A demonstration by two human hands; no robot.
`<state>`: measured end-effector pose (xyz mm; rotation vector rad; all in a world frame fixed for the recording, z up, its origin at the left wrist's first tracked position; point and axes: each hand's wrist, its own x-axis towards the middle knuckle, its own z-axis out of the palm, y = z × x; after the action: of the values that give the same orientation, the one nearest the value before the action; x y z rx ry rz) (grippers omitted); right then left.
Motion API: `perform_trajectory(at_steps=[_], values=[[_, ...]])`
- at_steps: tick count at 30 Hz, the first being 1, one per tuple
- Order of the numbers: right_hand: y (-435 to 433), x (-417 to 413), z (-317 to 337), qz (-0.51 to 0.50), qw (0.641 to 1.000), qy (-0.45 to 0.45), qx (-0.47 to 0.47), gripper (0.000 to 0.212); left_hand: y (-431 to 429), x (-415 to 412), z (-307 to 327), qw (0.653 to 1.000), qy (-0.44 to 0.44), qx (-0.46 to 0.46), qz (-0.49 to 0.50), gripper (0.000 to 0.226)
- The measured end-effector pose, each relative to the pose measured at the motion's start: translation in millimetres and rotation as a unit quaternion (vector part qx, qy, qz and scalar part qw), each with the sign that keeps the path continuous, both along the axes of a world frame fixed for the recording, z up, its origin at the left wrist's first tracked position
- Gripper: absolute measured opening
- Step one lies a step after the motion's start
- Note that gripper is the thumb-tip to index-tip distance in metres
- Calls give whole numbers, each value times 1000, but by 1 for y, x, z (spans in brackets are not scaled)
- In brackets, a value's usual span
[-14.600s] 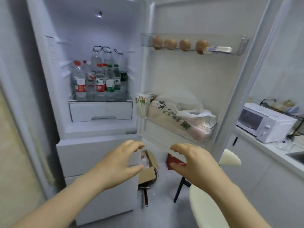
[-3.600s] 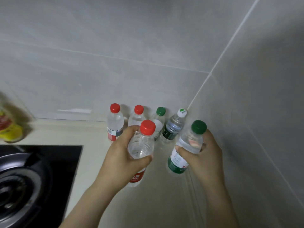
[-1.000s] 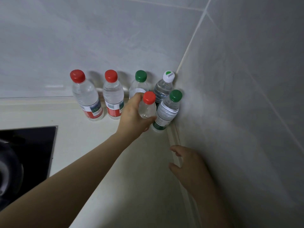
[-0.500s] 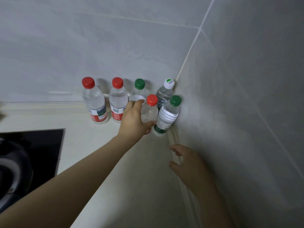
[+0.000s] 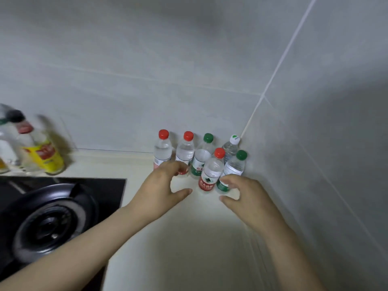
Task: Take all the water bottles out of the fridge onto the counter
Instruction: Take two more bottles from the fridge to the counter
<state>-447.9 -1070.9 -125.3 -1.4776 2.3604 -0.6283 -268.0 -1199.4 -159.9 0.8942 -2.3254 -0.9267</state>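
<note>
**At the counter corner: six bottles standing, both hands empty**

Up front, the left hand (image 5: pixel 165 185) hovers palm down, fingers loosely curved and thumb stuck out, gripping nothing. The right hand (image 5: pixel 247 198) is alongside it, fingers curled loose and also holding nothing. Its fingertips (image 5: pixel 227 181) sit right at the foot of the front green-cap (image 5: pixel 234 166); touching or a hair off, I can't tell. Both forearms reach forward, low over the counter (image 5: pixel 189 238).

Now the line that matters: the bottles (image 5: pixel 200 162) lie straight ahead of both hands, tucked into the corner of the wall (image 5: pixel 147 80). Six of them, all upright, caps to the ceiling. The back row has two red caps, a green and a white. In front of it stand the front red-cap (image 5: pixel 212 171) and that green-cap, side by side. The right hand is nearer the front pair. The left sits before the two back-row red caps and hides their bases.

Well off to the left are the hob (image 5: pixel 52 217) and a blurred yellow-label bottle (image 5: pixel 45 156).

My read: nothing here needs gripping. The fridge is out of view, so I can't say whether more remain. Both hands should back straight out toward the body, as those tall bottles would tip at a nudge.
</note>
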Motion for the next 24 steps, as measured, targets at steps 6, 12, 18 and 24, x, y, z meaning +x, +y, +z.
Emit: perform_trajectory(at_steps=[6, 12, 18, 24], values=[[-8, 51, 63, 67, 996, 0, -56, 37, 8, 64, 61, 998, 3, -55, 11, 44], [-27, 87, 111, 155, 983, 26, -92, 36, 22, 119, 114, 989, -5, -119, 84, 51], [-46, 112, 149, 264, 957, 53, -108, 40, 52, 164, 150, 968, -47, -170, 180, 50], [-54, 154, 176, 393, 905, 78, -142, 43, 95, 209, 169, 932, -70, -199, 296, 48]])
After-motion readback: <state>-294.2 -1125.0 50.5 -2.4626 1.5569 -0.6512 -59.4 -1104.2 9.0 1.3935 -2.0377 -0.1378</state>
